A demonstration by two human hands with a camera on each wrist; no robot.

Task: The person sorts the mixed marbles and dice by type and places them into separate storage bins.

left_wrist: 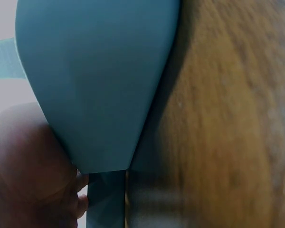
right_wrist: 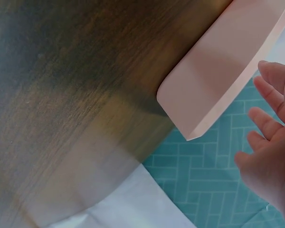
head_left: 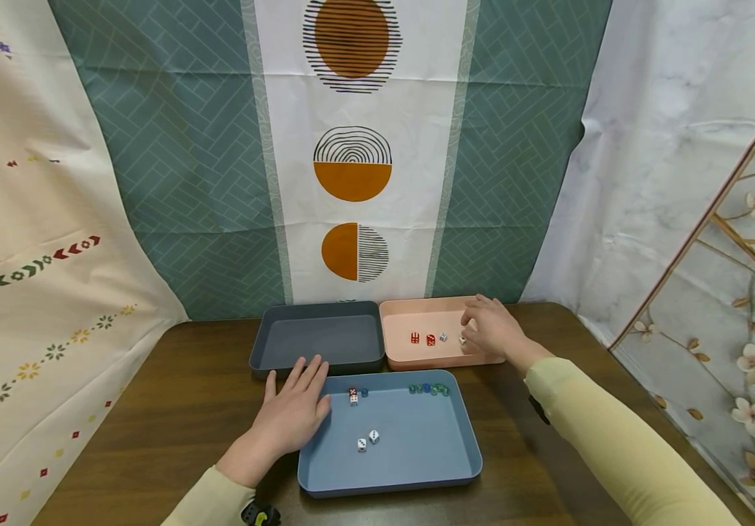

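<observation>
My left hand lies over the left edge of the blue tray, its fingers straight and spread toward the dark grey tray. In the left wrist view, that hand is beside the blue tray's outer wall. Over the right side of the pink tray hovers my right hand, fingers loosely bent with nothing seen between them. Just under its fingertips sits a white die. Left of that are another small white die and two red dice. The right wrist view shows the hand above the pink rim.
Inside the blue tray are two white dice, a red die beside a white one, a blue-green bead, and a row of several green and blue beads. The dark grey tray stands behind, on the wooden table.
</observation>
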